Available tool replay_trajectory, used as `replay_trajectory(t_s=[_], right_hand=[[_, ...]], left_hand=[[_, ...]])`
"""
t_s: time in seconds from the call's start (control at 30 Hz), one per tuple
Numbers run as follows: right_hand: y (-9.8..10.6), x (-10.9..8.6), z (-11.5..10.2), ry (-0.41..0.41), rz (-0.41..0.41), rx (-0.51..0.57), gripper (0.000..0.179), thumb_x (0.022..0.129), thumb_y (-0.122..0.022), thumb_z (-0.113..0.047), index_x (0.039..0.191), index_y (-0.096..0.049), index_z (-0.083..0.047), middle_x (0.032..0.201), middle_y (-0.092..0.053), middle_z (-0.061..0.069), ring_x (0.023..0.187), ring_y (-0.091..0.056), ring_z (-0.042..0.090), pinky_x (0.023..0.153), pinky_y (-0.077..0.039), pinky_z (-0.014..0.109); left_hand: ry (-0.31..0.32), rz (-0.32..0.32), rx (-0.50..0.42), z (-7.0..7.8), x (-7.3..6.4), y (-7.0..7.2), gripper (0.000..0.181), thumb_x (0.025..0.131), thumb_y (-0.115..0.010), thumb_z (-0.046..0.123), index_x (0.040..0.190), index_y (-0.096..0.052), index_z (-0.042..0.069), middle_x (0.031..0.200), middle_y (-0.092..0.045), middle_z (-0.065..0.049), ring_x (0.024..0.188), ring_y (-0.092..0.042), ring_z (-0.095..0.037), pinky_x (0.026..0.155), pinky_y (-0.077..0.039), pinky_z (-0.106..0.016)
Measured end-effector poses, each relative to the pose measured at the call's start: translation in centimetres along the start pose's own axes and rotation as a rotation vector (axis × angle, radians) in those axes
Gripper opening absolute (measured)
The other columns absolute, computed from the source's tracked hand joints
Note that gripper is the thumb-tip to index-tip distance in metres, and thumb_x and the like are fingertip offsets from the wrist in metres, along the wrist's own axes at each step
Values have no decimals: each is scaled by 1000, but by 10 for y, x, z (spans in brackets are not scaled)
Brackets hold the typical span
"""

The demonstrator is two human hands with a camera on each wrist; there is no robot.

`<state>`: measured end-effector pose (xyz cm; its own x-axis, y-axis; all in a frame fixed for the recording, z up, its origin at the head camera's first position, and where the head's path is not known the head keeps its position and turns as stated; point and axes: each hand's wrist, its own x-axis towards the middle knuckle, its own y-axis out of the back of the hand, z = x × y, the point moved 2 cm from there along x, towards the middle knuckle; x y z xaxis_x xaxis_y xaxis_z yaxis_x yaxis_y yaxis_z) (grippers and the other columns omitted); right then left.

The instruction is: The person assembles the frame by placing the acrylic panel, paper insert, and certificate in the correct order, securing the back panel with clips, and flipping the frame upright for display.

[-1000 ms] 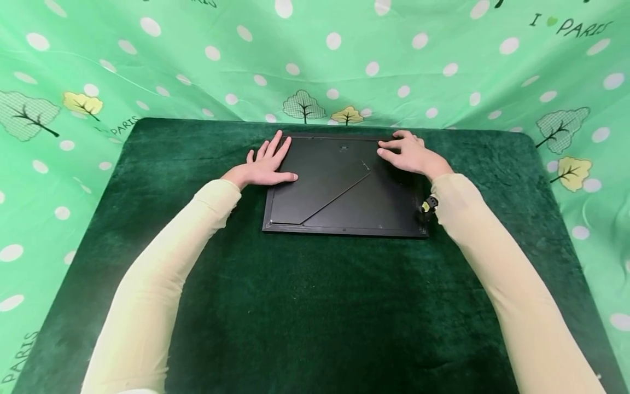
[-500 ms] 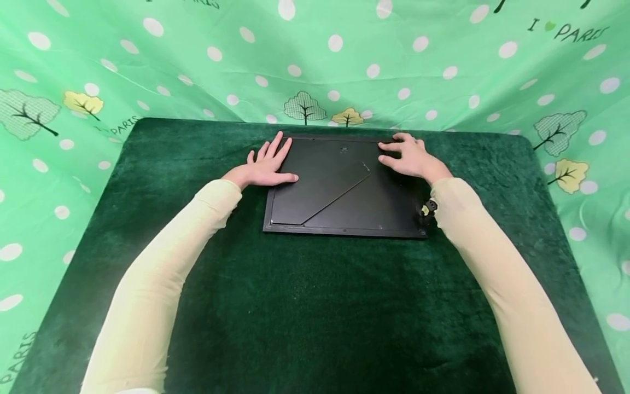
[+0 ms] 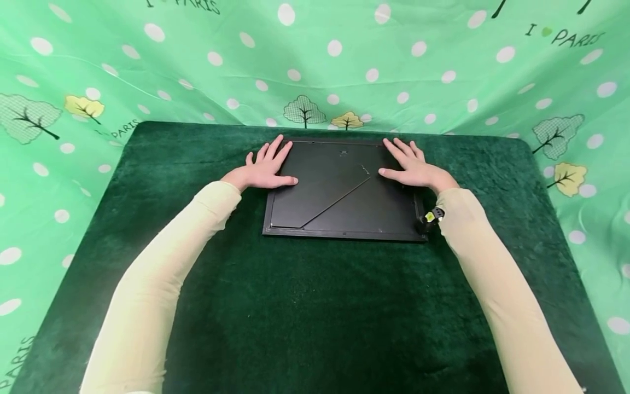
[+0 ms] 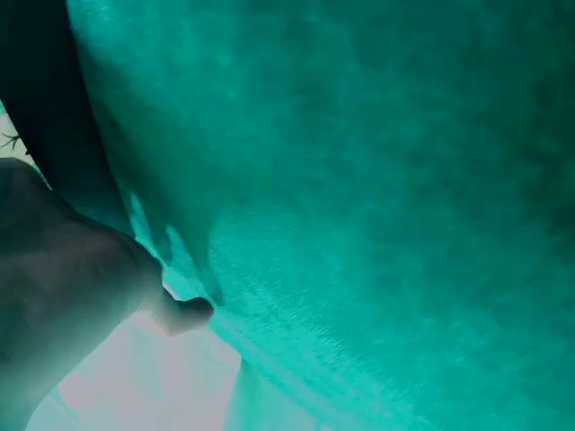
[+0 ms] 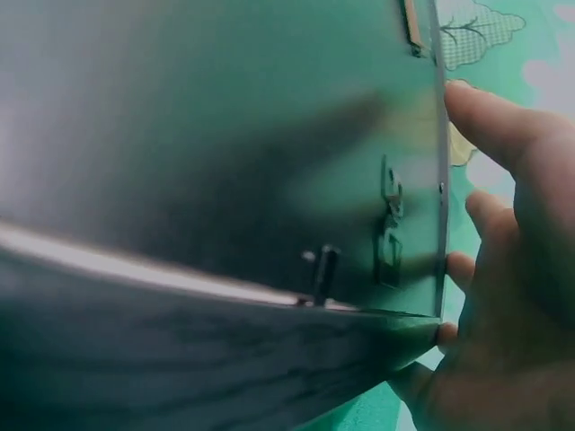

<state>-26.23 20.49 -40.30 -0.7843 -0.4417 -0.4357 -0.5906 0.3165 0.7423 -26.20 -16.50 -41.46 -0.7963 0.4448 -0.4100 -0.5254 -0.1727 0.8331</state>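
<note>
A black picture frame (image 3: 339, 208) lies back side up in the head view. On its back a stand flap shows a slanting edge (image 3: 334, 201). My left hand (image 3: 260, 171) rests with spread fingers over the frame's upper left corner, thumb on the back panel. My right hand (image 3: 414, 168) lies at the upper right corner, fingers straight and spread. The right wrist view shows the panel's metal hanger (image 5: 392, 224) and a small clip (image 5: 325, 275), with the right hand (image 5: 530, 224) at the rim. In the left wrist view the left hand (image 4: 72, 278) is dim beside a dark edge (image 4: 63, 108).
A dark green velvety cloth (image 3: 315, 317) covers the table under the frame. Behind and at both sides hangs a light green curtain (image 3: 374, 33) with white dots and trees. A small black and yellow device (image 3: 431, 215) sits at the right wrist.
My right hand's fingers have gone from bent to straight and spread across the upper right corner, and its wrist has shifted slightly right. The left hand keeps its place on the frame.
</note>
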Motion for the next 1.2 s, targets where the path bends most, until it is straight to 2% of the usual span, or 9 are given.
replay_trajectory(t_s=[0.13, 0.27, 0.47, 0.73, 0.97, 1.2], right_hand=[[1, 0, 0, -2, -2, -4, 88, 97, -45, -54, 153, 14, -21, 158, 21, 8, 138, 29, 35, 107, 8, 62], [0, 1, -2, 10, -1, -34, 89, 98, -46, -51, 154, 13, -15, 158, 21, 12, 138, 28, 36, 108, 10, 60], [-3, 2, -1, 6, -9, -66, 89, 98, -45, -52, 153, 14, -15, 157, 22, 12, 137, 30, 36, 108, 11, 59], [-7, 3, -1, -1, -23, -69, 89, 97, -45, -55, 154, 13, -17, 157, 24, 10, 137, 31, 36, 107, 7, 64], [-7, 4, -1, -15, -31, -67, 90, 96, -44, -57, 153, 15, -21, 157, 25, 8, 137, 32, 35, 106, 6, 65], [-5, 4, 2, -23, -35, -66, 92, 95, -45, -59, 153, 16, -21, 156, 27, 6, 136, 34, 34, 106, 7, 65]], left_hand=[[-42, 79, 40, 5, 3, 7, 95, 87, -58, 58, 155, -9, 15, 158, 8, -14, 143, 14, -33, 105, 4, -64], [-85, 101, 42, 5, 5, 12, 92, 85, -62, 58, 154, -18, 15, 158, 3, -14, 143, 14, -32, 105, 4, -64], [-154, 104, 52, 6, 15, 13, 92, 86, -62, 60, 155, -16, 20, 161, 1, -8, 145, 11, -30, 106, 4, -65], [-151, 65, 46, 16, 31, 9, 88, 88, -49, 68, 156, -8, 30, 161, 3, 0, 144, 12, -32, 107, 4, -63], [-150, 75, 23, 17, 33, 9, 79, 91, -46, 65, 156, -13, 32, 161, -1, 0, 144, 11, -34, 107, -2, -64], [-149, 69, -29, 18, 35, 10, 76, 92, -46, 64, 155, -16, 33, 161, 1, 2, 144, 15, -32, 106, -1, -65]])
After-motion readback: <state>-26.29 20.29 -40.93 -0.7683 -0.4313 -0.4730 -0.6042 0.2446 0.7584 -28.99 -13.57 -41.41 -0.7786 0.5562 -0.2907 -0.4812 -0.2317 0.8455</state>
